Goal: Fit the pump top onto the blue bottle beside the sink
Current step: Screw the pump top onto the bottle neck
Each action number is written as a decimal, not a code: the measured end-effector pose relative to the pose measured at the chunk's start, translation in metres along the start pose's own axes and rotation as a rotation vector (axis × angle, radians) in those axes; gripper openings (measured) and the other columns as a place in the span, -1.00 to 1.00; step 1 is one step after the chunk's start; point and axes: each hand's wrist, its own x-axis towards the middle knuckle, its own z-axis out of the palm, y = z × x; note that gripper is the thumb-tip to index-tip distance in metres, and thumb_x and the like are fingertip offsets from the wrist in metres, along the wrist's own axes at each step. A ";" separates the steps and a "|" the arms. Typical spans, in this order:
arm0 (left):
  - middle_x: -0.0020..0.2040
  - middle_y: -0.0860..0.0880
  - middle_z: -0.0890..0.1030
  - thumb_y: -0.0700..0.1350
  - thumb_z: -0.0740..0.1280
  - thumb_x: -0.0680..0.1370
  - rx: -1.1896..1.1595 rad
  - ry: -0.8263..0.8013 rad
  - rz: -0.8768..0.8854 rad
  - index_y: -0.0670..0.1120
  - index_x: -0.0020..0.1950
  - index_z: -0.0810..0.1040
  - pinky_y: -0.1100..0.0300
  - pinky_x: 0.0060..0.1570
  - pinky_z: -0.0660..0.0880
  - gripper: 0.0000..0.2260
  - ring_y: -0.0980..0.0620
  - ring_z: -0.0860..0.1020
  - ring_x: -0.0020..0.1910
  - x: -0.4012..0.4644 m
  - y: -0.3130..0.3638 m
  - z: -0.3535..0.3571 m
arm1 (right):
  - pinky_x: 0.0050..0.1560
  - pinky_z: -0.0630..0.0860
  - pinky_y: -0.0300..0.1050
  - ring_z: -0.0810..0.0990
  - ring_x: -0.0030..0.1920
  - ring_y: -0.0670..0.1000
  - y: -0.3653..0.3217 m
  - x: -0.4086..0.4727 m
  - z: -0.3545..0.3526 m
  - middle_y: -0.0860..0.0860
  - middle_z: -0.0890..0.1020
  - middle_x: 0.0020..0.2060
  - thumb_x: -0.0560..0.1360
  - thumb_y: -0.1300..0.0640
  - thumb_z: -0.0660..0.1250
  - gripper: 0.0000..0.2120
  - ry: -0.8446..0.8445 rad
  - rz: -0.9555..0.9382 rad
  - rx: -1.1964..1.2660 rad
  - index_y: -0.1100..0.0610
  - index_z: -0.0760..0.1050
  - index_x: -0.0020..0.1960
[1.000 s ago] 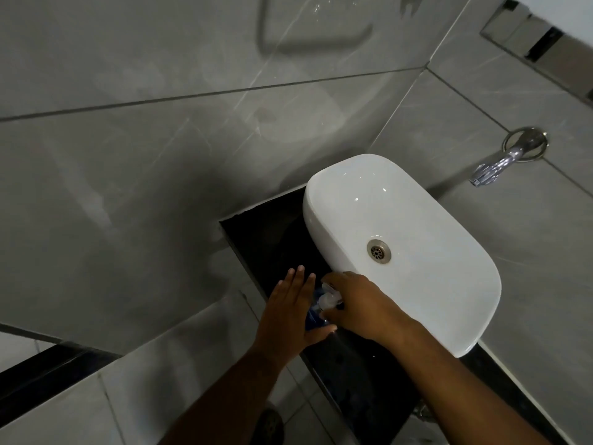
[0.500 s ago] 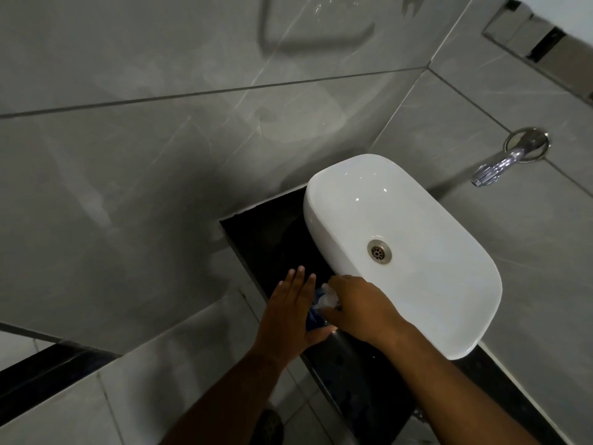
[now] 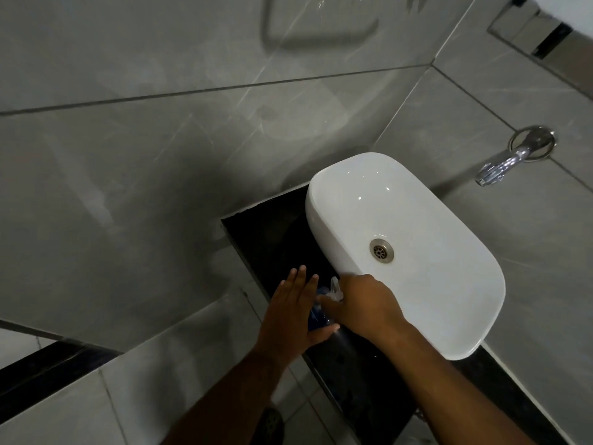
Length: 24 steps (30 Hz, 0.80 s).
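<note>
The blue bottle stands on the black counter just left of the white sink; only a sliver of it shows between my hands. My left hand presses flat against the bottle's left side, fingers straight and thumb under it. The clear pump top sits at the bottle's neck, its nozzle pointing up and away. My right hand grips the pump top from the right. How far the top is seated is hidden by my fingers.
A chrome tap juts from the grey tiled wall at the right, above the sink. The sink's drain is open. The counter's front edge drops to a tiled floor on the left.
My right hand has turned a little on the pump top, and the nozzle now points more upward. My left hand and the bottle have stayed in place.
</note>
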 end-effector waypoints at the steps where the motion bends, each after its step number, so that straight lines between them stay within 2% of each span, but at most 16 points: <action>1: 0.56 -0.15 0.09 0.43 0.17 0.42 -0.003 0.001 -0.003 -0.10 0.54 0.10 -0.05 0.48 0.02 -0.13 -0.09 -0.01 0.54 0.000 0.000 0.001 | -0.40 0.29 -0.23 0.52 -0.34 -0.05 0.002 0.000 0.001 -0.04 0.55 -0.35 0.40 -0.19 0.37 -0.71 0.007 -0.010 0.024 0.02 0.46 -0.26; 3: 0.56 -0.14 0.07 0.43 0.19 0.42 -0.019 0.012 -0.002 -0.10 0.54 0.10 -0.05 0.47 0.01 -0.12 -0.09 -0.01 0.53 0.000 -0.001 0.001 | -0.38 0.35 -0.23 0.53 -0.30 -0.07 0.008 -0.001 0.001 -0.03 0.58 -0.29 0.38 -0.13 0.43 -0.73 -0.053 -0.068 0.115 0.05 0.50 -0.16; 5: 0.55 -0.12 0.04 0.41 0.23 0.41 -0.031 0.013 0.000 -0.10 0.54 0.09 -0.04 0.47 0.00 -0.12 -0.08 -0.02 0.53 0.000 -0.002 0.002 | -0.27 0.46 -0.25 0.58 -0.18 -0.04 0.011 -0.001 0.000 0.00 0.62 -0.16 0.40 0.04 0.46 -0.77 -0.133 -0.136 0.192 0.10 0.51 -0.04; 7: 0.55 -0.12 0.05 0.41 0.23 0.42 -0.022 0.011 0.001 -0.09 0.54 0.09 -0.04 0.47 0.00 -0.12 -0.09 -0.01 0.53 0.000 -0.002 0.002 | -0.30 0.39 -0.32 0.56 -0.19 -0.04 0.014 0.001 0.000 -0.02 0.59 -0.20 0.42 0.14 0.44 -0.85 -0.142 -0.158 0.231 0.04 0.46 -0.17; 9: 0.56 -0.14 0.06 0.43 0.20 0.42 -0.010 -0.001 -0.004 -0.09 0.54 0.07 -0.05 0.49 0.01 -0.12 -0.09 -0.01 0.54 0.000 -0.001 0.001 | -0.36 0.29 -0.32 0.50 -0.31 -0.07 0.013 0.001 0.003 -0.05 0.51 -0.34 0.43 0.12 0.41 -0.72 -0.099 -0.130 0.230 -0.05 0.35 -0.33; 11: 0.57 -0.14 0.06 0.43 0.19 0.42 -0.003 -0.006 -0.004 -0.08 0.55 0.05 -0.05 0.50 0.01 -0.12 -0.09 -0.03 0.54 0.001 -0.001 0.001 | -0.39 0.28 -0.26 0.43 -0.39 -0.08 0.012 0.002 0.007 -0.05 0.47 -0.41 0.41 0.05 0.40 -0.69 -0.062 -0.077 0.203 -0.06 0.31 -0.39; 14: 0.56 -0.12 0.03 0.43 0.18 0.42 0.002 0.001 0.002 -0.08 0.55 0.04 -0.04 0.49 -0.02 -0.12 -0.08 -0.04 0.54 0.001 -0.001 0.000 | -0.42 0.30 -0.22 0.44 -0.42 -0.09 0.015 0.001 0.009 -0.06 0.47 -0.42 0.38 -0.03 0.42 -0.72 -0.025 -0.089 0.201 -0.05 0.35 -0.37; 16: 0.55 -0.12 0.02 0.41 0.21 0.42 -0.011 0.010 0.012 -0.09 0.54 0.06 -0.03 0.48 -0.02 -0.12 -0.09 -0.04 0.53 0.000 -0.001 0.000 | -0.35 0.45 -0.15 0.55 -0.30 -0.05 0.018 0.000 0.008 -0.02 0.57 -0.30 0.36 0.03 0.47 -0.82 -0.059 -0.152 0.282 0.05 0.48 -0.20; 18: 0.55 -0.13 0.03 0.41 0.21 0.41 -0.023 0.010 0.011 -0.10 0.54 0.07 -0.04 0.48 -0.02 -0.11 -0.09 -0.03 0.53 0.000 -0.001 0.000 | -0.19 0.56 -0.12 0.59 -0.18 -0.04 0.022 0.001 0.008 0.02 0.62 -0.18 0.37 0.14 0.48 -0.78 -0.097 -0.202 0.335 0.13 0.53 -0.03; 20: 0.56 -0.11 0.01 0.43 0.18 0.41 -0.011 0.003 0.002 -0.08 0.55 0.03 -0.03 0.49 -0.04 -0.10 -0.09 -0.05 0.54 0.000 -0.001 0.000 | -0.21 0.56 -0.22 0.59 -0.19 -0.09 0.024 0.003 0.009 -0.01 0.62 -0.18 0.39 0.21 0.47 -0.83 -0.095 -0.216 0.356 0.12 0.54 -0.06; 24: 0.56 -0.12 0.00 0.41 0.22 0.42 -0.020 0.011 -0.001 -0.07 0.55 0.01 -0.04 0.49 -0.04 -0.11 -0.10 -0.05 0.55 0.000 0.000 0.001 | -0.29 0.56 -0.07 0.61 -0.27 0.01 0.028 0.007 0.015 0.07 0.62 -0.28 0.40 0.22 0.45 -0.91 -0.081 -0.195 0.379 0.19 0.55 -0.22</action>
